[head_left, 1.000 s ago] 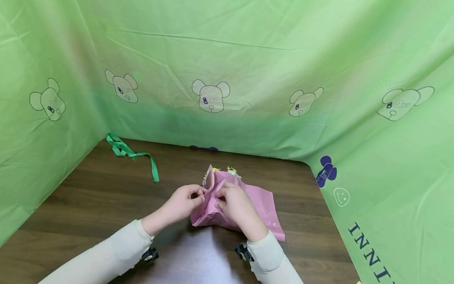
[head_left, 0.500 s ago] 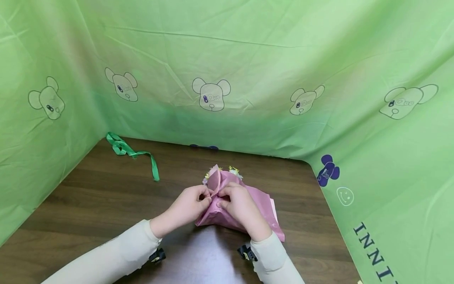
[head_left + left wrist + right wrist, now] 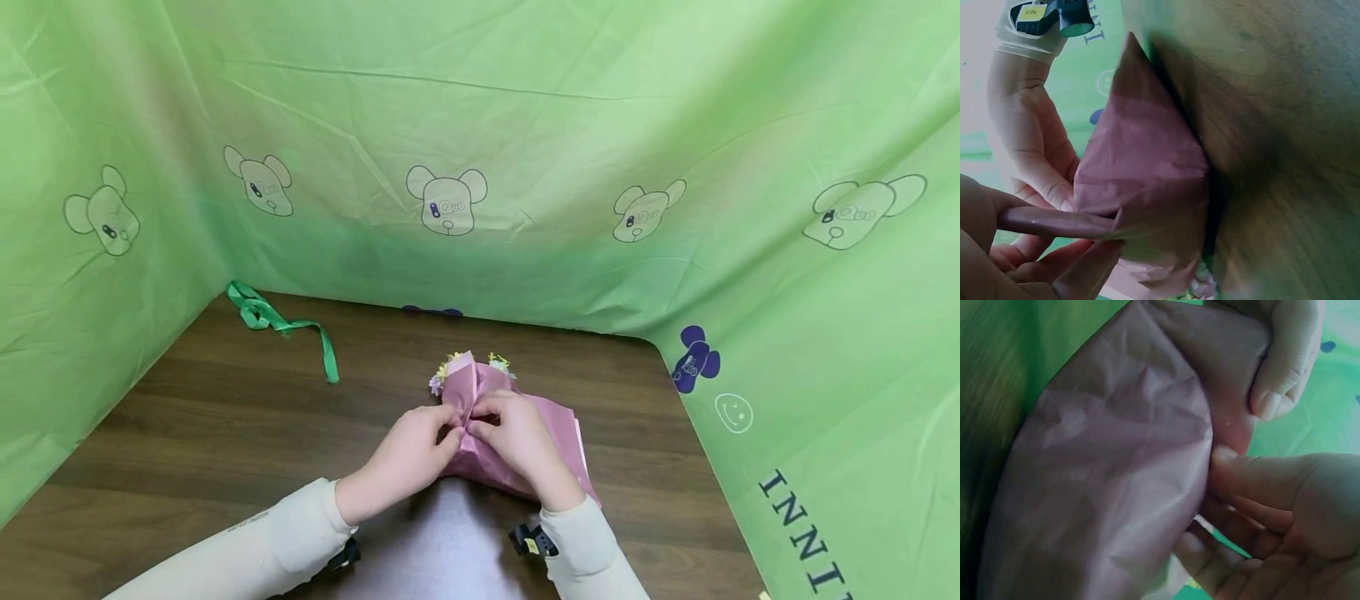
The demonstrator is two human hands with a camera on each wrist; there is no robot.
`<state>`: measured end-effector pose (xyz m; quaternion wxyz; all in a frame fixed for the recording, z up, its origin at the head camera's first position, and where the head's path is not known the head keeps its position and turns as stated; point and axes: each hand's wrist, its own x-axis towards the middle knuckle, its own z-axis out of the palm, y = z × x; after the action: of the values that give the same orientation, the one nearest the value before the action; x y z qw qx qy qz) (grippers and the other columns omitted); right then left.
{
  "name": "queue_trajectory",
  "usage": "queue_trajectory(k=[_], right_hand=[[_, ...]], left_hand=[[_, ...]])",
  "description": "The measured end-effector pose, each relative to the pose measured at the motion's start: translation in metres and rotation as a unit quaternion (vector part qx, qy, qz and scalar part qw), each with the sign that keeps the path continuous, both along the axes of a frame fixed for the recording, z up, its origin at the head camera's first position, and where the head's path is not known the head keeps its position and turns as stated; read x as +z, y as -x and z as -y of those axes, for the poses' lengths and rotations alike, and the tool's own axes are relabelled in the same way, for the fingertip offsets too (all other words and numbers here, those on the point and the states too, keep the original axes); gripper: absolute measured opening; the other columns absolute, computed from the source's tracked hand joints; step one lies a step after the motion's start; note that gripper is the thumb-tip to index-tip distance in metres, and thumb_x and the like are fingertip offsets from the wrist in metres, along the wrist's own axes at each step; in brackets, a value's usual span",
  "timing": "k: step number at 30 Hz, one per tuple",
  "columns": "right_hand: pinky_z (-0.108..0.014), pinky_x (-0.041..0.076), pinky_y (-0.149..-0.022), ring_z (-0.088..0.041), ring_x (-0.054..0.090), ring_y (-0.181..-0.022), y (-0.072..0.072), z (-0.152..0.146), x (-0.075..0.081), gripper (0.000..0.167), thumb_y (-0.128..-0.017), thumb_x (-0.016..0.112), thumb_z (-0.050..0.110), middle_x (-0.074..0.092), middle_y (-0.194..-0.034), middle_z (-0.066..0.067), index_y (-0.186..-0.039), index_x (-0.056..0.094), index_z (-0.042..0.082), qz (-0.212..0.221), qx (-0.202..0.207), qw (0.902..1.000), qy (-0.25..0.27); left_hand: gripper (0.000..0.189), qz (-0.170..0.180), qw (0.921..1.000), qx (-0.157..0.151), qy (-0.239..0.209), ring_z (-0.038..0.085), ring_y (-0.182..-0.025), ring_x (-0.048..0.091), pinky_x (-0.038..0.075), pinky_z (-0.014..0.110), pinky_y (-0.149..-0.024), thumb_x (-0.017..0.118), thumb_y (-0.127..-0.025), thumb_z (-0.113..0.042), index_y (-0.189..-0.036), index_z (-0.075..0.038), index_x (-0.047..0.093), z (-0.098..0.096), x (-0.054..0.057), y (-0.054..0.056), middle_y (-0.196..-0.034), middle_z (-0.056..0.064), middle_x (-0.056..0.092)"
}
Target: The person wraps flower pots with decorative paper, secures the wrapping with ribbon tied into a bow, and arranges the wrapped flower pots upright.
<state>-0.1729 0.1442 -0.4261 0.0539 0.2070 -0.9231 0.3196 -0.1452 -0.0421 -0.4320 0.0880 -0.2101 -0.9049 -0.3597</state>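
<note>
Seen from the head cam, w/ 12 o'clock as the far side, the pink wrapping paper (image 3: 480, 460) lies on the brown wooden table (image 3: 187, 417), approx. at 6 o'clock of the view. It is gathered up into a small peak, and a white edge shows at its 3 o'clock side. Small flowers (image 3: 501, 365) in yellow, pale blue and lilac come out from behind it at 10 and 12 o'clock.

The L hand (image 3: 412, 450) is btw. 8 and 9 o'clock of the paper; its grip pinches a fold of it. The R hand (image 3: 519, 429) is over the paper, its wrist toward 5 o'clock; its grip pinches the paper too, fingertips just beside those of the L hand. The wrist cams are dark and partly blurred, so I cannot tell for sure how many layers each grip has.

The person wears off-white sleeves (image 3: 300, 529), w/ a black strapped device (image 3: 534, 542) near each cuff. A green ribbon (image 3: 258, 315) lies loose on the table at 10 o'clock from the paper, well apart. The green cloth (image 3: 525, 100) stands at 9, 12 and 3 o'clock, w/ printed bear heads (image 3: 447, 204), a smiley (image 3: 733, 413), etc.
</note>
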Motion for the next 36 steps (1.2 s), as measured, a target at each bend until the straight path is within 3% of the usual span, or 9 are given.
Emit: queue_trajectory(k=[3,5,11,16,21,24,28,31,36], right_hand=[[-0.038,0.056,-0.09,-0.018,0.069,-0.098,0.0,-0.003,0.003,0.008,-0.091,0.074,0.009,0.074,-0.1,-0.001,-0.094,0.08,0.011,0.023,-0.008,0.9995,0.021],[-0.035,0.056,-0.081,-0.016,0.068,-0.089,0.002,-0.005,0.007,0.012,-0.094,0.07,0.011,0.073,-0.091,0.0,-0.088,0.08,0.009,0.048,-0.023,0.998,0.035],[-0.027,0.043,-0.058,-0.011,0.052,-0.062,0.016,-0.004,0.021,0.038,-0.096,0.069,0.035,0.059,-0.062,0.004,-0.068,0.071,0.009,0.136,-0.083,0.9864,0.039],[-0.025,0.044,-0.056,-0.012,0.055,-0.059,0.027,0.001,0.028,0.037,-0.088,0.078,0.039,0.063,-0.061,0.001,-0.065,0.068,0.012,0.168,-0.101,0.9805,0.011],[-0.026,0.045,-0.057,-0.013,0.055,-0.057,0.034,0.001,0.028,0.032,-0.084,0.077,0.023,0.057,-0.055,0.002,-0.059,0.06,0.014,0.159,-0.097,0.9821,-0.03],[-0.026,0.045,-0.057,-0.014,0.054,-0.058,0.035,-0.002,0.026,0.031,-0.083,0.075,0.018,0.055,-0.055,0.004,-0.058,0.058,0.014,0.159,-0.096,0.9822,-0.03],[-0.025,0.044,-0.055,-0.013,0.054,-0.06,0.033,-0.005,0.022,0.025,-0.083,0.074,0.014,0.057,-0.059,0.004,-0.061,0.063,0.011,0.173,-0.097,0.9802,0.008],[-0.024,0.044,-0.055,-0.012,0.055,-0.061,0.032,-0.006,0.02,0.021,-0.084,0.074,0.013,0.06,-0.061,0.003,-0.064,0.066,0.01,0.184,-0.103,0.977,0.033],[-0.024,0.043,-0.054,-0.012,0.055,-0.06,0.03,-0.007,0.019,0.019,-0.084,0.075,0.015,0.062,-0.063,0.002,-0.068,0.069,0.009,0.177,-0.116,0.9764,0.044]], left_hand=[[0.02,-0.003,0.9998,-0.013,0.014,0.011,-0.074,0.055,0.046,0.028,-0.069,0.07,-0.094,-0.021,-0.077,-0.024,0.06,-0.004,0.001,-0.003,-0.07,-0.013,0.055],[0.024,-0.005,0.9994,-0.022,0.025,0.013,-0.077,0.054,0.044,0.027,-0.067,0.073,-0.094,-0.028,-0.075,-0.024,0.059,-0.006,0.001,-0.006,-0.068,-0.013,0.053],[0.025,-0.033,0.9971,-0.027,0.063,0.013,-0.084,0.05,0.043,0.025,-0.067,0.079,-0.087,-0.041,-0.081,-0.022,0.064,-0.007,0.0,-0.014,-0.074,-0.011,0.054],[0.027,-0.073,0.9915,-0.038,0.101,0.019,-0.102,0.058,0.053,0.034,-0.081,0.081,-0.084,-0.043,-0.09,-0.021,0.068,-0.008,-0.003,-0.016,-0.107,-0.003,0.073],[0.033,-0.089,0.988,-0.053,0.115,0.025,-0.119,0.059,0.054,0.039,-0.096,0.083,-0.082,-0.044,-0.099,-0.019,0.071,-0.009,-0.009,-0.017,-0.132,0.008,0.068],[0.033,-0.084,0.9893,-0.058,0.104,0.021,-0.113,0.058,0.055,0.036,-0.093,0.086,-0.081,-0.035,-0.106,-0.019,0.071,-0.007,-0.015,-0.02,-0.126,0.007,0.063],[0.031,-0.098,0.9908,-0.047,0.08,0.013,-0.091,0.051,0.052,0.03,-0.079,0.088,-0.076,-0.016,-0.1,-0.019,0.067,-0.005,-0.022,-0.025,-0.099,-0.002,0.049],[0.033,-0.138,0.9869,-0.034,0.076,0.012,-0.084,0.049,0.051,0.029,-0.074,0.087,-0.073,-0.007,-0.093,-0.017,0.062,-0.005,-0.026,-0.029,-0.09,-0.005,0.046],[0.031,-0.212,0.9725,-0.005,0.096,0.017,-0.084,0.054,0.053,0.032,-0.067,0.086,-0.072,-0.007,-0.086,-0.017,0.06,-0.005,-0.028,-0.035,-0.085,-0.004,0.049]])
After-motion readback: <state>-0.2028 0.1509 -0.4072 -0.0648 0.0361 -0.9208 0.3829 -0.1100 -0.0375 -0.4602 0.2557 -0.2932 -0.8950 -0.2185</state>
